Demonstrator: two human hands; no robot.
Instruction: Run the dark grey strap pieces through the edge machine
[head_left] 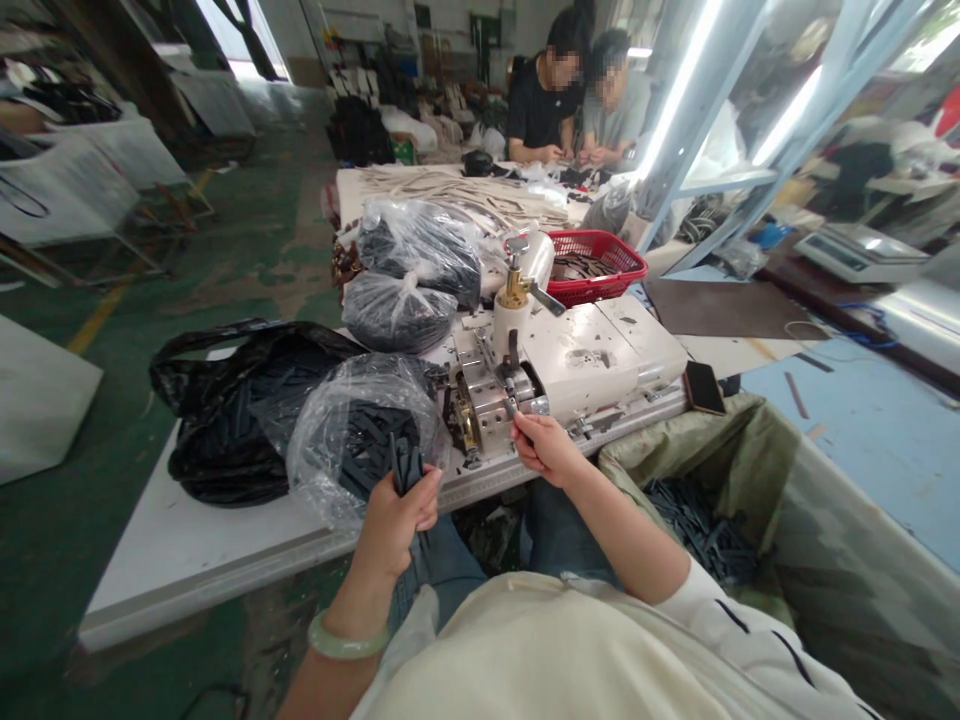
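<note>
My left hand [397, 525] grips a small bundle of dark flat strips [406, 464] above the edge of the table. Next to it lies an open clear plastic bag [360, 440] full of similar strips. My right hand [544, 447] pinches a small dark piece [511, 406] at the metal head [495, 395] of a white industrial machine [577, 360]. The fingertips are at the head's front, and the piece is partly hidden by them.
A black bag [225, 420] and several tied plastic bags of dark strips crowd the white table [202, 570]. A red basket [596, 265] stands behind the machine. On my right, an open woven sack [697, 530] holds dark strips. Two seated people work at the far table.
</note>
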